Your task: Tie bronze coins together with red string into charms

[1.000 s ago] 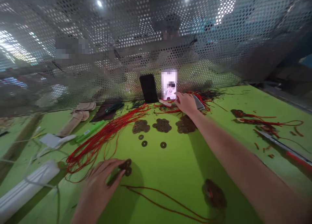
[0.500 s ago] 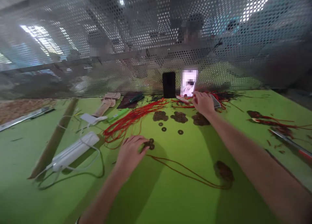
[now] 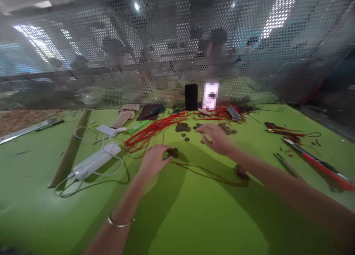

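Note:
My left hand (image 3: pixel 155 159) is low over the green table, thumb and fingers closed round the edge of a small cluster of dark holed coins (image 3: pixel 174 152). A thin red-brown cord (image 3: pixel 205 170) runs in a loop from beside that cluster to a dark reddish bundle (image 3: pixel 242 172), partly behind my right forearm. My right hand (image 3: pixel 215 137) hovers over the middle coin pile, with a gap between its curved fingers and thumb and nothing visible in it. It covers most of that pile. Two loose coins (image 3: pixel 187 139) lie between my hands, near the left coin pile (image 3: pixel 182 127).
Red cords (image 3: pixel 155 131) stretch across the back left. A white power strip (image 3: pixel 97 160) with cables and a wooden stick (image 3: pixel 70 148) lie left. A dark phone (image 3: pixel 191 97) and a lit phone (image 3: pixel 210 96) lean on the perforated metal screen (image 3: pixel 155 77). A red-handled tool (image 3: pixel 318 162) lies right.
My right hand has come back from the lit phone toward the middle coin pile. My left hand stays at the coin cluster. The camera view has shifted.

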A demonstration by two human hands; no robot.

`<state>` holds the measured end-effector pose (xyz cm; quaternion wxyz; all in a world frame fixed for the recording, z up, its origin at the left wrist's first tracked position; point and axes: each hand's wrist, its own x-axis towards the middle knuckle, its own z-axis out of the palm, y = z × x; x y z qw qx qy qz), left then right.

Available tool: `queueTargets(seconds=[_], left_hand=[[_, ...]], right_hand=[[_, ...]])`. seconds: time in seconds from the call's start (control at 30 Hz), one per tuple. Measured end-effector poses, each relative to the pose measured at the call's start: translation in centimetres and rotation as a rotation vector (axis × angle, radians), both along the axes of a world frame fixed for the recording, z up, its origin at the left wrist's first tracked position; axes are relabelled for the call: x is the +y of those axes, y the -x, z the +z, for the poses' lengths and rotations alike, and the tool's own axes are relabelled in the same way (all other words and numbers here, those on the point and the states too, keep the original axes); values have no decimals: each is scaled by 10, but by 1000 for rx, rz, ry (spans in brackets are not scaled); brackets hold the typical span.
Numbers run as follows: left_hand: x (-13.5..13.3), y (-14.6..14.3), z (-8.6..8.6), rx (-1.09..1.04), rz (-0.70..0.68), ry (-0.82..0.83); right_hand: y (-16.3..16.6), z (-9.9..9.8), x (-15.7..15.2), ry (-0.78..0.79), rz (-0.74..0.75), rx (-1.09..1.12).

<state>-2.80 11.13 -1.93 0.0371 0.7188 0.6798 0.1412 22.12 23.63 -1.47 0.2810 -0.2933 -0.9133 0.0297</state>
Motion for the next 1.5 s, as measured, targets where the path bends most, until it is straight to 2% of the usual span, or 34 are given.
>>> queueTargets(seconds=[0.1,0.2,0.5,0.87,1.17,1.23,1.37,1.43,1.5], left_hand=[[3,7,-2,-52,-94,26],[8,12,-6,-84,-150,14],[13,21,-12,-106,-151,-27],[24,27,-24,-117,-195,-20],[20,22,-16,-70,-169,-21],[19,20,-15,-60,-148,-18],[16,16,-10,-35,-94,-24],[16,14,-7,-17,-76,-21],[16,13,-4,-2,-64,-15]], right_hand=[[19,-4,-54,36,248,-210],[32,-12,-75,41,253,-272],[43,-25,-70,163,212,-305],[44,-34,-73,116,179,-264],[46,-35,-74,111,187,-215],[42,-34,-64,120,140,-156],[18,-34,-25,136,-122,17],[1,-38,-5,148,-246,13],[-12,-44,8,163,-282,-53]])
